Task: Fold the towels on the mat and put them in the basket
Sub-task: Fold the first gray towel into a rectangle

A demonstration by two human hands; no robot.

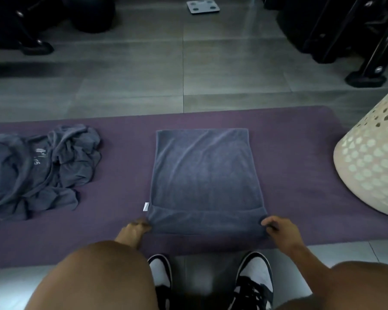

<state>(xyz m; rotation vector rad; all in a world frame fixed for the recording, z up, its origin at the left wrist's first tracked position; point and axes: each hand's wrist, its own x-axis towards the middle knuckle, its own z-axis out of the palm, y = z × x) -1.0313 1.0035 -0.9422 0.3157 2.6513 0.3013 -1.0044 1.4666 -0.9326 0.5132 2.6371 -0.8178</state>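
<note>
While my left hand [136, 228] and right hand [278, 229] pinch the near corners of the towel [205, 175] lying mid-mat [121, 242], uneven lifting could skew the fold or let a corner slip.

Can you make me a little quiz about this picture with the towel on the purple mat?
1. True or false: both hands hold the near corners of the flat towel.
2. Which side of the mat is the white basket on? A) the person's left B) the person's right
3. Fill in: the crumpled grey pile lies to the ____ of the flat towel.

Key:
1. True: the left hand and right hand each pinch a corner.
2. B
3. left
</note>
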